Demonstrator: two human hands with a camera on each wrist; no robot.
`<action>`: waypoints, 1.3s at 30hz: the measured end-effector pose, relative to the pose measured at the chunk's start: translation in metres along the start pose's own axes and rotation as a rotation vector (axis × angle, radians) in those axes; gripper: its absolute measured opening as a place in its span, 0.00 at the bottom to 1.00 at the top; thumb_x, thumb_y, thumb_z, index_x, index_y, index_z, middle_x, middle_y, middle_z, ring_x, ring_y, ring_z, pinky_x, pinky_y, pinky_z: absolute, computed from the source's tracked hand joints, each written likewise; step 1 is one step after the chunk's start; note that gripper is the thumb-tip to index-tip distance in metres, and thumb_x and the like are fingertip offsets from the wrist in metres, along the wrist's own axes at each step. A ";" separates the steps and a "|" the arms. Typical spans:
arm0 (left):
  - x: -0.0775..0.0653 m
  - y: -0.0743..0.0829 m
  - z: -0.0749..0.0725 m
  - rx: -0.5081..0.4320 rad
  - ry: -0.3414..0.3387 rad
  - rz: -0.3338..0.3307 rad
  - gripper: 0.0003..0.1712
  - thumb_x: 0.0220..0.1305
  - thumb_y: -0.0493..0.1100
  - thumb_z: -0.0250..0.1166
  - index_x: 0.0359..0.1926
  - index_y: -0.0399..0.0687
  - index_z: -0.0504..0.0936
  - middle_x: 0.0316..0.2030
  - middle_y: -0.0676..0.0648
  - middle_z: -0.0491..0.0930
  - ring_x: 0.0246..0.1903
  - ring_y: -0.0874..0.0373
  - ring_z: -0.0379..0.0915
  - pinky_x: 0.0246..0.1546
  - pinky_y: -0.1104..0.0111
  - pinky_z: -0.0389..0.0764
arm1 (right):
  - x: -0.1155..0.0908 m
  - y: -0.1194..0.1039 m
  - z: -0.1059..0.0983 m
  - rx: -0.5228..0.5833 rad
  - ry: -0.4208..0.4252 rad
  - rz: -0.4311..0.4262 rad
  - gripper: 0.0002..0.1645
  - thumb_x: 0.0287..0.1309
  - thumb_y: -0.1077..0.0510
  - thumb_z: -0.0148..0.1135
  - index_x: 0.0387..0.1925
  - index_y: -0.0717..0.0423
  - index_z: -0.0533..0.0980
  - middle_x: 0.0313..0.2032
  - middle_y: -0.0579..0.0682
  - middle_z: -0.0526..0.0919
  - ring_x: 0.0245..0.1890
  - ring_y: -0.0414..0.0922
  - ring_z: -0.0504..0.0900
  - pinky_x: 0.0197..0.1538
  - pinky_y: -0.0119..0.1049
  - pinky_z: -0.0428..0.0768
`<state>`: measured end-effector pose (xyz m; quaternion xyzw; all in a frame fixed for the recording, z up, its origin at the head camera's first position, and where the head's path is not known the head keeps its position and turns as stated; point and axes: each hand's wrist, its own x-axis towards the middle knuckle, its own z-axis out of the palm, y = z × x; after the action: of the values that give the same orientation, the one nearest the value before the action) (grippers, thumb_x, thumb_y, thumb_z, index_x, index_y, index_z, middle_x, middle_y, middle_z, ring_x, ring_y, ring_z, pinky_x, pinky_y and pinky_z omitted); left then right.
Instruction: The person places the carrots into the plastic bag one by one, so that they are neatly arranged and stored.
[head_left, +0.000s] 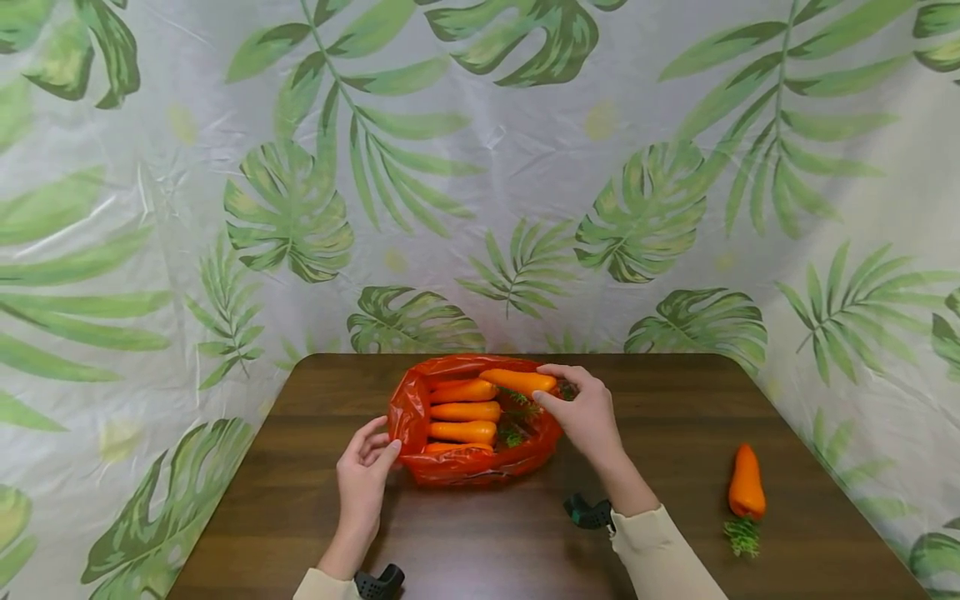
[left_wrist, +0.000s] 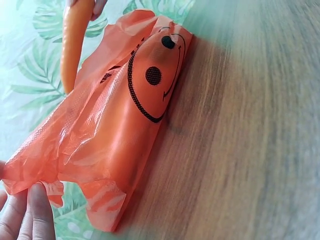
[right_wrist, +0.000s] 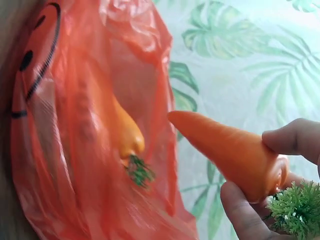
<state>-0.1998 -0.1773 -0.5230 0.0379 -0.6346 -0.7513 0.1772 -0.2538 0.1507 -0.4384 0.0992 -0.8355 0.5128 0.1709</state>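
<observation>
A red plastic bag [head_left: 411, 417] lies open on the table, a printed smiley face on its side in the left wrist view. Several orange carrots [head_left: 463, 432] with green tops lie side by side inside it. My left hand [head_left: 362, 471] pinches the bag's left rim between thumb and fingers. At the right end of the opening, my right hand [head_left: 588, 412] grips another carrot [right_wrist: 230, 150] by its thick end, just by the leafy top. That carrot's tip points left, above the ones in the bag.
One more carrot [head_left: 746, 483] lies on the right part of the brown wooden table [head_left: 675, 417], its green top toward me. A leaf-patterned sheet [head_left: 525, 167] hangs behind the table. Black wrist mounts [head_left: 588, 511] sit at both sleeves.
</observation>
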 end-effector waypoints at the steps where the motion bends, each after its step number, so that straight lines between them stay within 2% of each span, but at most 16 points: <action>1: 0.000 0.000 0.000 -0.002 -0.001 -0.001 0.27 0.63 0.37 0.71 0.63 0.45 0.78 0.48 0.31 0.80 0.37 0.52 0.81 0.38 0.64 0.87 | 0.000 0.000 0.003 0.004 -0.008 0.001 0.21 0.54 0.48 0.77 0.51 0.41 0.85 0.53 0.42 0.82 0.49 0.44 0.78 0.47 0.44 0.81; 8: 0.001 0.001 0.001 -0.021 -0.005 0.000 0.26 0.62 0.36 0.72 0.61 0.46 0.79 0.46 0.32 0.80 0.36 0.52 0.81 0.38 0.64 0.87 | 0.003 -0.001 0.023 0.052 -0.081 0.039 0.18 0.54 0.52 0.77 0.48 0.37 0.85 0.51 0.43 0.82 0.45 0.46 0.79 0.43 0.43 0.81; 12: 0.001 0.001 0.001 -0.023 0.000 0.000 0.26 0.62 0.35 0.72 0.61 0.46 0.80 0.46 0.31 0.80 0.36 0.53 0.81 0.37 0.64 0.87 | 0.005 0.001 0.034 0.075 -0.117 0.064 0.18 0.52 0.54 0.78 0.47 0.38 0.86 0.48 0.43 0.84 0.37 0.47 0.79 0.36 0.40 0.80; 18: 0.001 0.001 0.001 -0.019 0.003 -0.004 0.27 0.63 0.35 0.71 0.63 0.45 0.78 0.48 0.31 0.80 0.36 0.53 0.81 0.38 0.65 0.87 | 0.009 0.006 0.049 0.121 -0.181 0.108 0.21 0.53 0.55 0.77 0.50 0.48 0.85 0.47 0.47 0.84 0.20 0.49 0.75 0.25 0.37 0.79; 21: 0.001 0.001 0.001 -0.022 0.004 0.001 0.26 0.63 0.34 0.71 0.62 0.45 0.78 0.47 0.31 0.80 0.36 0.53 0.81 0.37 0.65 0.87 | 0.011 0.007 0.056 0.114 -0.192 0.108 0.20 0.53 0.56 0.77 0.50 0.48 0.86 0.49 0.45 0.84 0.21 0.47 0.70 0.23 0.36 0.75; 25: 0.002 0.001 0.001 -0.025 0.005 0.010 0.25 0.63 0.34 0.71 0.61 0.46 0.80 0.46 0.31 0.80 0.35 0.52 0.81 0.37 0.65 0.87 | 0.015 0.008 0.065 0.097 -0.194 0.115 0.19 0.52 0.56 0.77 0.48 0.46 0.87 0.50 0.43 0.84 0.31 0.45 0.73 0.28 0.37 0.75; 28: 0.002 0.001 0.001 -0.020 0.006 0.011 0.25 0.63 0.34 0.71 0.61 0.46 0.80 0.46 0.31 0.80 0.35 0.52 0.81 0.38 0.64 0.87 | 0.019 0.009 0.072 0.107 -0.207 0.122 0.19 0.52 0.56 0.78 0.48 0.46 0.87 0.48 0.42 0.85 0.37 0.46 0.77 0.32 0.38 0.79; 32: 0.003 0.001 0.000 -0.013 0.006 0.003 0.25 0.63 0.35 0.71 0.62 0.46 0.79 0.47 0.32 0.80 0.36 0.52 0.81 0.38 0.63 0.87 | 0.022 0.013 0.081 0.122 -0.238 0.116 0.21 0.51 0.58 0.78 0.49 0.50 0.86 0.44 0.44 0.85 0.34 0.49 0.77 0.31 0.38 0.79; 39: 0.002 -0.001 -0.001 -0.005 0.010 0.017 0.25 0.63 0.35 0.71 0.61 0.46 0.80 0.45 0.31 0.80 0.35 0.52 0.81 0.38 0.62 0.87 | 0.023 0.016 0.090 0.141 -0.269 0.128 0.20 0.52 0.59 0.77 0.49 0.51 0.86 0.44 0.46 0.85 0.37 0.48 0.77 0.34 0.37 0.79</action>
<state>-0.2016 -0.1791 -0.5243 0.0359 -0.6321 -0.7511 0.1870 -0.2971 0.0778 -0.4804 0.1250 -0.8174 0.5621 0.0172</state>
